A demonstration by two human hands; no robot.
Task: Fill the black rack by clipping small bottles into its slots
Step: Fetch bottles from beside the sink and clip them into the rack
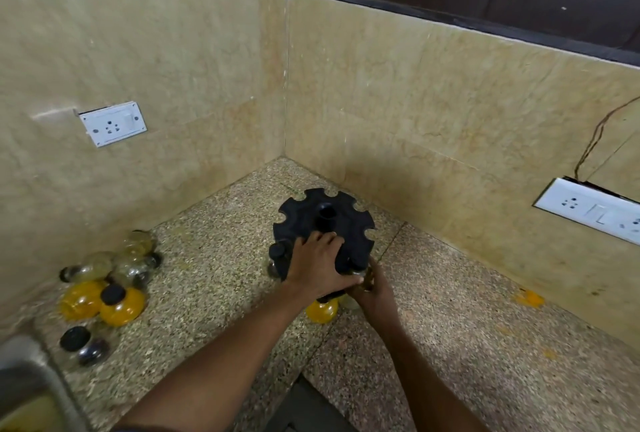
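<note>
A round black rack [349, 220] with notched slots along its rim stands on the speckled counter near the corner. My left hand [317, 267] lies on top of the rack's near side, fingers spread, thumb wrapped over its edge. My right hand [372, 288] is just below the rack's near right edge and pinches a small bottle [363, 274] at a slot there. A bottle with yellow contents [322, 310] hangs under the near side. Another black-capped bottle [277, 255] sits in a slot at the left edge.
Several loose bottles [107, 286], some yellow, some clear, with black caps, lie in a heap at the left by the wall. A steel sink edge [31, 362] is at the bottom left. Wall sockets [112, 123] [588, 210] are on both walls. A yellow stain [530, 298] marks the right counter.
</note>
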